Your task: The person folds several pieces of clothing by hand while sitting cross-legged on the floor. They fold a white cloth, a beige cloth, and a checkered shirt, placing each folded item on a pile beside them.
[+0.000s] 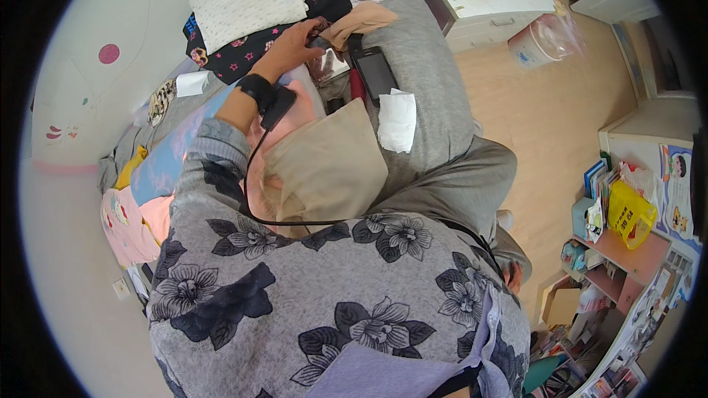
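Observation:
My left hand (292, 51) reaches over the bed with thumb and fingers apart. Its fingertips meet a dark brown item (319, 26) beside a folded tan cloth (362, 21); whether they grip it is hidden. Below the thumb sits a small box (330, 66) bearing writing. A black phone-like device (376, 73) lies to its right, above a crumpled white paper (397, 121). Nearer my body is a beige fabric piece (332, 160). A strap with a black cabled device (278, 108) circles my left wrist. Only part of my right hand (514, 277) shows, by my right leg.
A folded white spotted cloth (251, 3) rests on black printed fabric (243, 61). Beyond the grey bedding (437, 83) stand a white cabinet (498, 22) and a lined bin (534, 44). At right, a pink shelf unit (636, 254) holds a yellow plastic bag (630, 213).

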`<state>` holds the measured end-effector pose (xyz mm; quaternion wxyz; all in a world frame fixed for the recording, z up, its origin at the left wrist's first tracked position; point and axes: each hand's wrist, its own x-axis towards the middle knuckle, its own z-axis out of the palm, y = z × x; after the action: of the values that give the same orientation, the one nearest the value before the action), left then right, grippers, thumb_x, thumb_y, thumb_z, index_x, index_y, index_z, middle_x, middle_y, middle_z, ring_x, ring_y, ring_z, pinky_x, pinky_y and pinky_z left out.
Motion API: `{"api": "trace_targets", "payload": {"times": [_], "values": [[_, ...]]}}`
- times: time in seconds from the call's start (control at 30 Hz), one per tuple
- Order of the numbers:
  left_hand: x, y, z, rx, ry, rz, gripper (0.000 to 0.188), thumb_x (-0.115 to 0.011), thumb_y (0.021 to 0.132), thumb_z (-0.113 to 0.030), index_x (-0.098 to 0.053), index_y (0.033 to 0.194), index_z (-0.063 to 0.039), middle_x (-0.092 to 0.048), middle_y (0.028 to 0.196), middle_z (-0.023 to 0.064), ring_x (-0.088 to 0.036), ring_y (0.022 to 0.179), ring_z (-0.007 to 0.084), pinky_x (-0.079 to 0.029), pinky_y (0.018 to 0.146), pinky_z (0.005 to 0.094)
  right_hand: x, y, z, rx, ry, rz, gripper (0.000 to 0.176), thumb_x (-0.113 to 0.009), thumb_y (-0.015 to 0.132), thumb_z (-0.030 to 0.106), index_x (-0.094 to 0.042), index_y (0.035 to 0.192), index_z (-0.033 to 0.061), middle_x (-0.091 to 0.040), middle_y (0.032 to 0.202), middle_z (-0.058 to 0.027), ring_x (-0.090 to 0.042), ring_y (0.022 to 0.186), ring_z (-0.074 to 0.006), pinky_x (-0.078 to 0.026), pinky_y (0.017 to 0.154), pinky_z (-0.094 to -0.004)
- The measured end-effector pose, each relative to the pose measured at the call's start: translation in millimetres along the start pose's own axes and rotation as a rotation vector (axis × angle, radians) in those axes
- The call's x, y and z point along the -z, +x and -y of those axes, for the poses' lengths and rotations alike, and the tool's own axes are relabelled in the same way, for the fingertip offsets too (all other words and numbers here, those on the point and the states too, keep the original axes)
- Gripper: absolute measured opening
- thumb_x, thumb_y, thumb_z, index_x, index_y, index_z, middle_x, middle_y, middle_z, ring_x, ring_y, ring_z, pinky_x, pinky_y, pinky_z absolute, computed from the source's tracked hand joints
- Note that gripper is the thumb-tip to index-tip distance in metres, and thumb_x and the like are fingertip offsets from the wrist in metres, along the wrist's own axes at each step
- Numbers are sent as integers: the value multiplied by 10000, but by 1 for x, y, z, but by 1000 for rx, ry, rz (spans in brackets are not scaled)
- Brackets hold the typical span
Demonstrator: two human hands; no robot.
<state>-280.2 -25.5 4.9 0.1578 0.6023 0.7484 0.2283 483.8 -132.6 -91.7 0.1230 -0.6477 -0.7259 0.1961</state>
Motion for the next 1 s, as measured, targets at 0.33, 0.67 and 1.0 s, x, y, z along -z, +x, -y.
{"api": "trace_targets", "payload": {"times": [0.33,0.67,1.0], "values": [[-33,44,-24,-254,464,108,636,-702,705,-161,-411,1265,-81,-439,1206,146,-523,1049,344,-463,865,388,10,4,1,-40,31,13,367,-507,856,215,-551,1114,-42,-504,1216,-261,-467,1142,-409,-345,993,-435],[-35,74,-3,-200,-7,42,250,-605,757,-139,-577,982,-33,-623,929,193,-610,873,342,-483,747,423,10,3,0,-96,65,2,354,-528,843,198,-554,1108,-36,-500,1234,-245,-458,1159,-401,-338,1001,-422],[-36,88,-15,-57,209,-5,207,-532,736,-107,-631,912,-62,-638,885,191,-605,858,372,-480,758,440,24,4,6,-97,76,21,383,-523,850,222,-555,1123,-45,-506,1219,-260,-451,1167,-406,-323,1013,-421]]}}
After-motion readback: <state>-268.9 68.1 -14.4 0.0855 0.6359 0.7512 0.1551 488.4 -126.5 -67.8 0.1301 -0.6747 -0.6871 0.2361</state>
